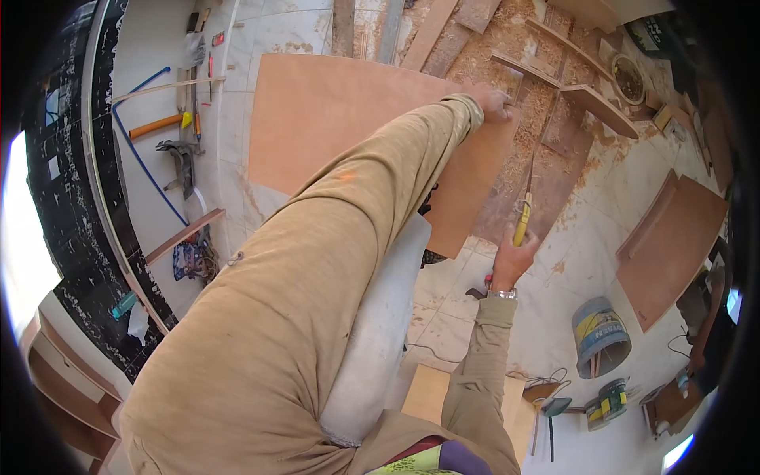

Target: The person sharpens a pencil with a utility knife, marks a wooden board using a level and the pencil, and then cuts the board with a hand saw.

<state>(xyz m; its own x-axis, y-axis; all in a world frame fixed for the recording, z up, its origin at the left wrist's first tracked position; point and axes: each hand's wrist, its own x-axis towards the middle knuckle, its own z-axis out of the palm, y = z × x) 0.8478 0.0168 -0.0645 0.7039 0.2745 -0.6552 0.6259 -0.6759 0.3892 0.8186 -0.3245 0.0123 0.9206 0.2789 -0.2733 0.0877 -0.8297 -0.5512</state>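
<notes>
My left hand [489, 101] is at the upper right corner of a large reddish-brown plywood sheet [317, 119], its fingers curled at the edge. The left sleeve hides much of the sheet's middle. In my right hand [514, 260] is a yellow-handled handsaw [522, 223], its thin blade seen edge-on and pointing away from me. The blade is right of the sheet, apart from its edge, above a brown board [507, 202] strewn with shavings. Fingers of the right hand are wrapped round the handle.
Wood strips [526, 70] and shavings cover the floor ahead. A paint bucket [602, 336] and a curved board [673, 245] are at the right. An orange-handled hammer [161, 125], a blue rod [142, 150] and other tools lie on the left. A cable [434, 353] runs nearby.
</notes>
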